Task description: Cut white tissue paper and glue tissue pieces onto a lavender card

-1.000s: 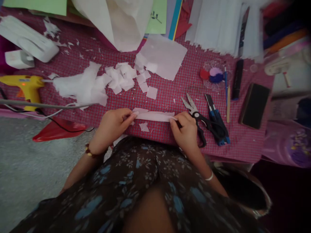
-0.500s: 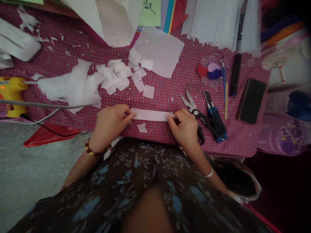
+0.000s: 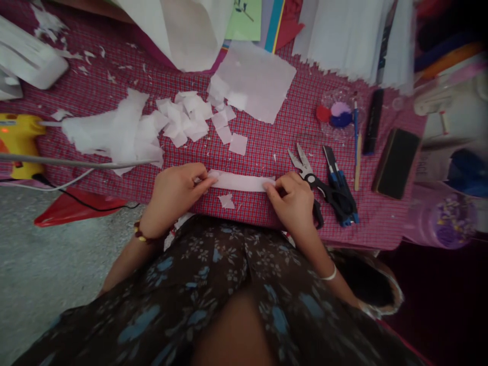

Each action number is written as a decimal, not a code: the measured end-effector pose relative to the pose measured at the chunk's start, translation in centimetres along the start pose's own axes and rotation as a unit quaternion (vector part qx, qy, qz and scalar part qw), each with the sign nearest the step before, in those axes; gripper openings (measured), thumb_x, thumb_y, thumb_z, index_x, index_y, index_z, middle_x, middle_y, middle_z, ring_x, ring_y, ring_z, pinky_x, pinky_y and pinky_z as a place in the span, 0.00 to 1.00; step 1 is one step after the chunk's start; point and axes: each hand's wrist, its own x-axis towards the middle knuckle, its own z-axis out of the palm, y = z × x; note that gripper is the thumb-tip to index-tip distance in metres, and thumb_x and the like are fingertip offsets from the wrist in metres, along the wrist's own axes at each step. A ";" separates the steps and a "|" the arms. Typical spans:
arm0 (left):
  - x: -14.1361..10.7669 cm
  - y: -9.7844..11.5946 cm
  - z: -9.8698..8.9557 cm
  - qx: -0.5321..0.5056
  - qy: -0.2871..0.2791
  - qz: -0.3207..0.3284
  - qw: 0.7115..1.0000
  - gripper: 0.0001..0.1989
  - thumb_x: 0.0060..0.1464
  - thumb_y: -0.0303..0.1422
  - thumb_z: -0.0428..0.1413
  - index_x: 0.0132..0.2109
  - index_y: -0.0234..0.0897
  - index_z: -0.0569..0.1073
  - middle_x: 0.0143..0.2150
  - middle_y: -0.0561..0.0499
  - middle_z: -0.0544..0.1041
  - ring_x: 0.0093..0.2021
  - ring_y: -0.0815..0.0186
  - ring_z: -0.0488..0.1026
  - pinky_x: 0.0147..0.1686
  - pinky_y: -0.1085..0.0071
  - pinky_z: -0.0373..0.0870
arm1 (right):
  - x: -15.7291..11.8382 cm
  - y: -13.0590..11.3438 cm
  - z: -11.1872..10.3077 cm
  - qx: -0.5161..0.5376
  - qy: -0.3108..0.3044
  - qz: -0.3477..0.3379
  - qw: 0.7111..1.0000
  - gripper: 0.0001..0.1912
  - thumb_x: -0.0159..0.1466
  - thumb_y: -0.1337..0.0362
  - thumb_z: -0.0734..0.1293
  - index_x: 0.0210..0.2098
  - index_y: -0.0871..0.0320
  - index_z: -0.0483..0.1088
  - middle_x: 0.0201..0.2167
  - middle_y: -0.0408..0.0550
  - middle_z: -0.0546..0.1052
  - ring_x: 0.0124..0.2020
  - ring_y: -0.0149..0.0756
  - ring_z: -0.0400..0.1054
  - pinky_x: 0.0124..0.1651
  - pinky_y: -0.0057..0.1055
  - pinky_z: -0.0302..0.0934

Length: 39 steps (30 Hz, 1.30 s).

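A folded white paper strip (image 3: pixel 242 182) stretches flat between my two hands, close to the table's front edge. My left hand (image 3: pixel 181 190) pinches its left end between thumb and fingers. The strip's right end is gripped by my right hand (image 3: pixel 293 197) in the same way. A torn paper scrap (image 3: pixel 226 201) lies just below the strip. Black-handled scissors (image 3: pixel 310 179) rest beside my right hand, blades pointing away, the handle partly hidden by it. Square paper pieces (image 3: pixel 188 117) are heaped beyond my left hand, near a larger thin paper sheet (image 3: pixel 263 84).
A yellow glue gun (image 3: pixel 23 137) with a cable is at the left. To the right are box cutters (image 3: pixel 337 188), a flower-shaped paint palette (image 3: pixel 340 114), a paintbrush (image 3: pixel 356 127), a black marker (image 3: pixel 372 122) and a dark phone (image 3: pixel 397 162). Crumpled white paper (image 3: pixel 110 129) lies left.
The view has shifted slightly, so most table things appear a little further right. Both hands keep their pinch on the strip, which looks a bit more bowed.
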 end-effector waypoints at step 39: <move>6.9 4.9 -2.6 -0.110 -0.124 0.285 0.944 0.24 0.45 0.39 0.66 0.51 0.43 0.78 0.54 0.45 0.78 0.56 0.53 0.73 0.55 0.60 0.67 | 2.5 -1.2 -7.8 0.067 -0.032 -0.143 0.987 0.06 0.64 0.70 0.65 0.32 0.53 0.69 0.27 0.41 0.74 0.27 0.33 0.67 0.33 0.31 0.59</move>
